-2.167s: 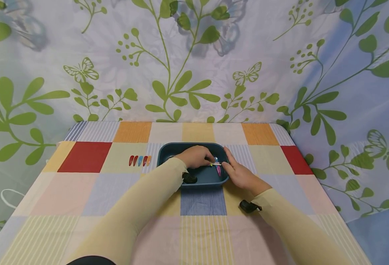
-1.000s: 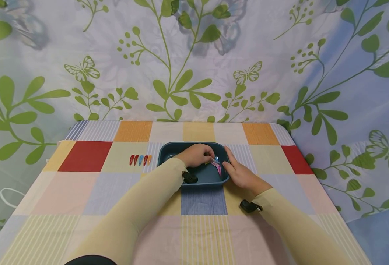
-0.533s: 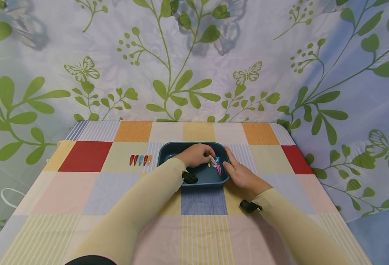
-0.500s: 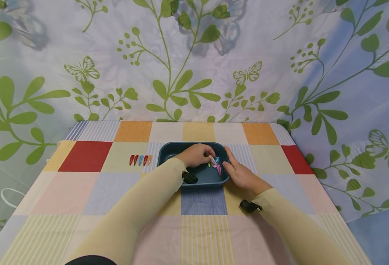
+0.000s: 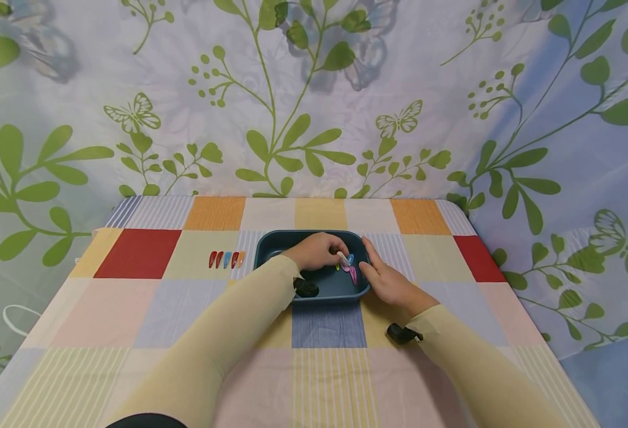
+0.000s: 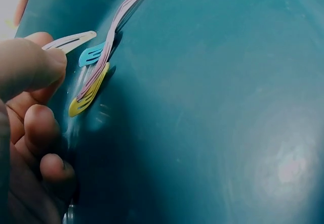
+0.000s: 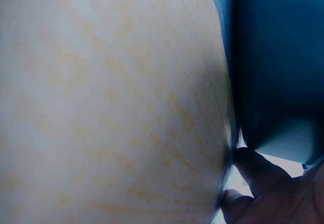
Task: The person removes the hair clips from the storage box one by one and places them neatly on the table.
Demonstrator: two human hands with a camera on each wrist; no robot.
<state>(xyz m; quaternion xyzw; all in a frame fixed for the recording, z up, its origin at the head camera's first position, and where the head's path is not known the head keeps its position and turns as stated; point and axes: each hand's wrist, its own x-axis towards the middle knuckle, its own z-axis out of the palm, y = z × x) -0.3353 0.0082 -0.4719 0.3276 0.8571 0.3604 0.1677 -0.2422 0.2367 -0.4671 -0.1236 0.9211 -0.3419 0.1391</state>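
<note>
My left hand reaches into a dark blue-green plastic tray and pinches a whitish snap hair clip between thumb and finger. Just beyond its fingertips, on the tray floor, lie a blue hair clip, a yellow hair clip and pink hair clips, the pink partly over the yellow. My right hand rests against the tray's right end, fingers straight along the outer wall and thumb at the rim. In the right wrist view only some of its fingers show, beneath the tray's edge.
Left of the tray, a neat row of several hair clips in red, blue and orange lies on the patchwork tablecloth. A leaf-printed curtain hangs behind the table. A white cord loops at the left edge.
The whitish clip has swung from lying level toward the right thumb to a downward tilt near the left fingertips. More of the pink, blue and yellow clips shows. The right hand has stayed put.
</note>
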